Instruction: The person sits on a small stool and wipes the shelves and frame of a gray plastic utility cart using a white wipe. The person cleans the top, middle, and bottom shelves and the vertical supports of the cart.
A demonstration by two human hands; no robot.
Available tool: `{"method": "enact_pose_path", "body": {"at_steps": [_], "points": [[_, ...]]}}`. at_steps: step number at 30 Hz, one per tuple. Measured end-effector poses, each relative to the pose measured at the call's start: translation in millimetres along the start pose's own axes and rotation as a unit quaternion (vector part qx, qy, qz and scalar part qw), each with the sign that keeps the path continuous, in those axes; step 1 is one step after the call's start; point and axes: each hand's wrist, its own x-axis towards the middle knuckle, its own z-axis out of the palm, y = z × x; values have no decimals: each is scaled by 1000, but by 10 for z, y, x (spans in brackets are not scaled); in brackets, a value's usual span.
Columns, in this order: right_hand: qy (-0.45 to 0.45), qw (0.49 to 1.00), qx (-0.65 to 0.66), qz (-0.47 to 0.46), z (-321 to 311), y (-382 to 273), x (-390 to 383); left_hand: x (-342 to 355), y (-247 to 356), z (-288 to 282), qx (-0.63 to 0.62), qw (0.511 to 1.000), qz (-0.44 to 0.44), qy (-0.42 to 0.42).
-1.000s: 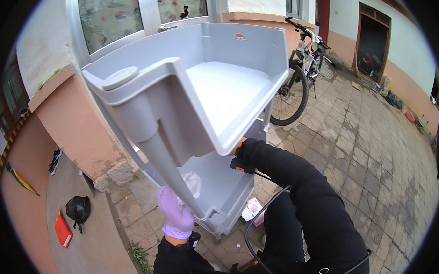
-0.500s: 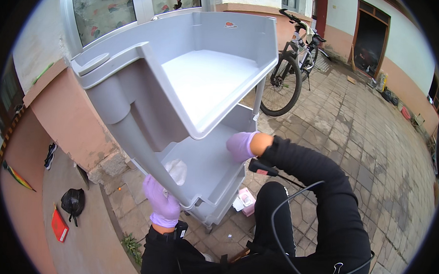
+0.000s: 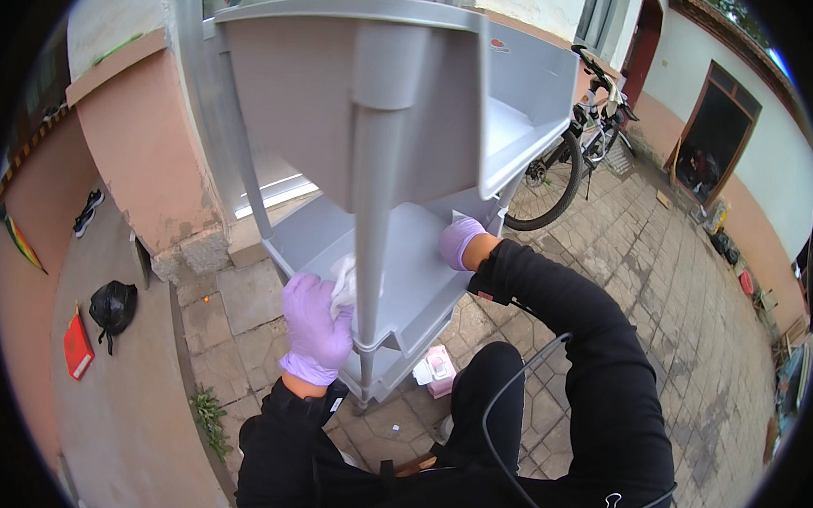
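Observation:
A grey plastic three-tier trolley (image 3: 298, 89) stands before me, a corner pole (image 3: 370, 208) facing me. My left hand (image 3: 316, 330), in a purple glove, is closed on a crumpled white cloth (image 3: 343, 279) beside that pole, at the middle tray (image 3: 409, 272). My right hand (image 3: 462, 244), also gloved, has its fingers curled at the right part of that tray; what they grip is mostly hidden. Below the trolley, an open pink pack (image 3: 436, 371) with white contents lies on the paving.
A bicycle (image 3: 575, 170) stands behind the trolley at right, near a dark doorway (image 3: 706, 135). On the left concrete step (image 3: 124, 405) are a black bag (image 3: 111, 311), red dustpan-like object (image 3: 78, 350) and shoes (image 3: 87, 211). Assorted clutter (image 3: 789, 384) lines the right wall.
The trolley has turned in view, bringing its near pole upright in front of me. My right hand came out from behind the upper tray and has since moved up slightly along the middle tray.

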Motion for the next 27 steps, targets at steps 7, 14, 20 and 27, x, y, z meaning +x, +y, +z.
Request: {"method": "enact_pose_path", "body": {"at_steps": [7,14,20,27], "points": [[17,996,-92,-2,84,116,5,4,57,49,5,999,6,31],[21,998,-9,-58,39,165,-251,9,43,-13,19,999,11,39],[-6,995,78,-59,-82,-55,-702,21,25,-81,-5,1000,1,13],[-47,998,47,-14,109,-17,-596,17,112,-21,-4,1000,18,21]]}}
